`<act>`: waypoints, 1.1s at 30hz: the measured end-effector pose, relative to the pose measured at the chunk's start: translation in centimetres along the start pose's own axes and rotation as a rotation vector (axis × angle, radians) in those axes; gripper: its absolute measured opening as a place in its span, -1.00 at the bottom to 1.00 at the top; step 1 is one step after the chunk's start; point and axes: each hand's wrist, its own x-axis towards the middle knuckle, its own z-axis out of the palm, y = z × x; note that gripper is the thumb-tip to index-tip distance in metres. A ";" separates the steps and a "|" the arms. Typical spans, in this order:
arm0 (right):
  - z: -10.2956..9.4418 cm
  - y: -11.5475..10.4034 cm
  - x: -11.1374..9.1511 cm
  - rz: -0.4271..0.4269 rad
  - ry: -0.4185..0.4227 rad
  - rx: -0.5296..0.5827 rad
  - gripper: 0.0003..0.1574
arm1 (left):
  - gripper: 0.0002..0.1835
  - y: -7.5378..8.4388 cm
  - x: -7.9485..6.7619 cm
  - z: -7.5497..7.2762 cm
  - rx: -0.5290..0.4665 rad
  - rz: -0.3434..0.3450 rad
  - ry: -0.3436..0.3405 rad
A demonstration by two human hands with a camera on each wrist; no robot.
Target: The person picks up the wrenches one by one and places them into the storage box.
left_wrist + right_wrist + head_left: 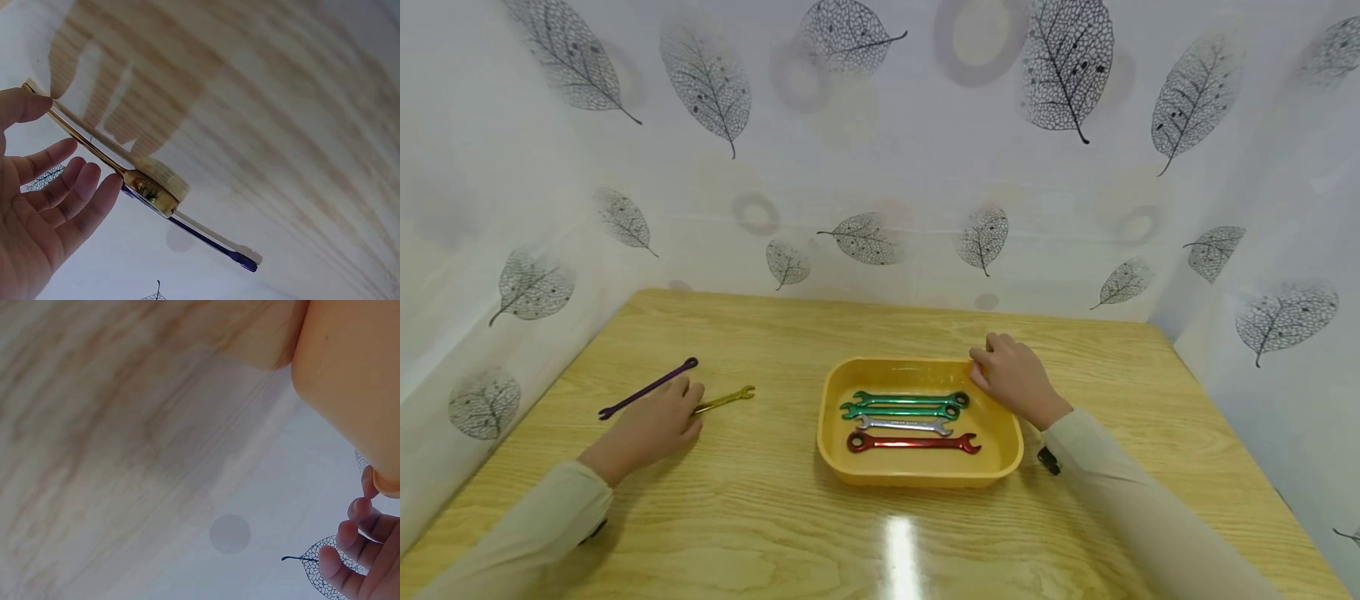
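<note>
My left hand pinches a gold wrench low over the tabletop, thumb on one side and fingers on the other. In the head view its open jaw end sticks out to the right of the hand. A purple combination wrench lies slantwise just beyond that hand. My right hand grips the far right corner of a yellow plastic tray by its rim. Inside lie two green wrenches, a silver wrench and, nearest me, a red wrench, roughly parallel.
The wood-grain table runs back to a white, leaf-printed curtain that also flanks both sides. Bare tabletop separates the gold wrench from the tray.
</note>
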 end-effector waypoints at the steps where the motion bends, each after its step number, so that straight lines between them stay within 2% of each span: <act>1: 0.0 0.0 0.0 0.001 -0.001 -0.001 -0.90 | -0.70 -0.1 0.0 0.1 -0.001 0.004 0.001; 17: 0.0 0.1 0.1 0.012 -0.020 0.007 -0.90 | -0.73 -0.3 0.3 -0.1 0.000 0.025 -0.029; 27: 0.1 0.1 0.1 0.014 -0.027 0.007 -0.89 | -0.74 -0.5 0.4 0.0 -0.027 0.048 -0.015; 33: 0.0 0.1 0.1 0.015 -0.032 0.007 -0.88 | -0.74 -0.5 0.5 -0.2 -0.044 0.048 -0.045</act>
